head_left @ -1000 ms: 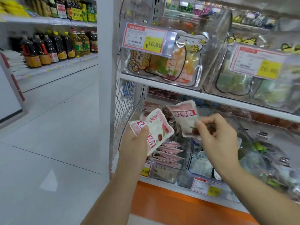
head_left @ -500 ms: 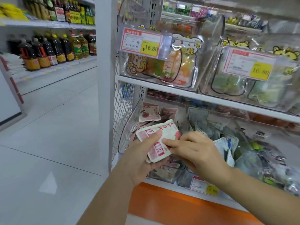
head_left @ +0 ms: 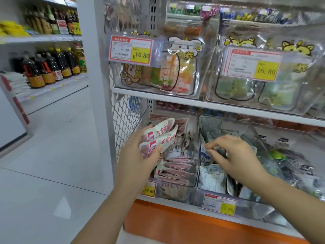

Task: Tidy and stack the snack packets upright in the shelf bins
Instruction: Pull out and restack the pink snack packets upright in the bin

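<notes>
Two pink-and-white packets (head_left: pixel 160 136) with red lettering, stacked flat together in my left hand (head_left: pixel 139 155), tilted up to the right, over the left bin (head_left: pixel 192 173). That clear bin holds more pink packets (head_left: pixel 177 166), lying flat in a slumped pile, not upright. Just beside it, the right bin (head_left: pixel 246 197), also clear, has white-and-blue packets (head_left: pixel 212 178), jumbled, some leaning. My right hand (head_left: pixel 235 155) has its fingertips at one's top edge; too blurred to tell the grip.

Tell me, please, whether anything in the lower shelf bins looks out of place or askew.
Yes. The pink packets in the left bin lie flat in a slumped pile, not upright, below the two packets the left hand holds. The blue-and-white packets in the next bin lean every way around the right hand.
</notes>
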